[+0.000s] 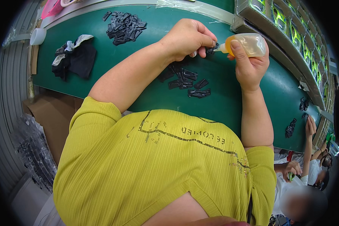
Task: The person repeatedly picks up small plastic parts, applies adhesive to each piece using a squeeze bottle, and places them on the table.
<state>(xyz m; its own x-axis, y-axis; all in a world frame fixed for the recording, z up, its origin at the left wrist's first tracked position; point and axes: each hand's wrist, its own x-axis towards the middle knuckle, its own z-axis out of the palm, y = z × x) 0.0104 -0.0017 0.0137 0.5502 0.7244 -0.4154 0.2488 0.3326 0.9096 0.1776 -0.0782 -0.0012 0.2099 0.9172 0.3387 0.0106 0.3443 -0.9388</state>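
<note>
My left hand [190, 39] pinches a small black plastic part [211, 49] between thumb and fingers above the green table. My right hand [250, 66] is wrapped round a translucent squeeze bottle [252, 41] with yellowish liquid inside. The bottle lies tilted sideways, its narrow white nozzle pointing left at the black part. Whether the tip touches the part I cannot tell. Below my left hand several loose black plastic parts [188, 80] are scattered on the table.
A heap of black parts [126, 28] lies at the far left, near a black and grey cloth [79, 58] and a white cup [38, 36]. A rack [280, 45] holding bright green pieces borders the table's right side. Co-workers sit at lower right, one hand [310, 128] reaching toward more black parts [290, 128].
</note>
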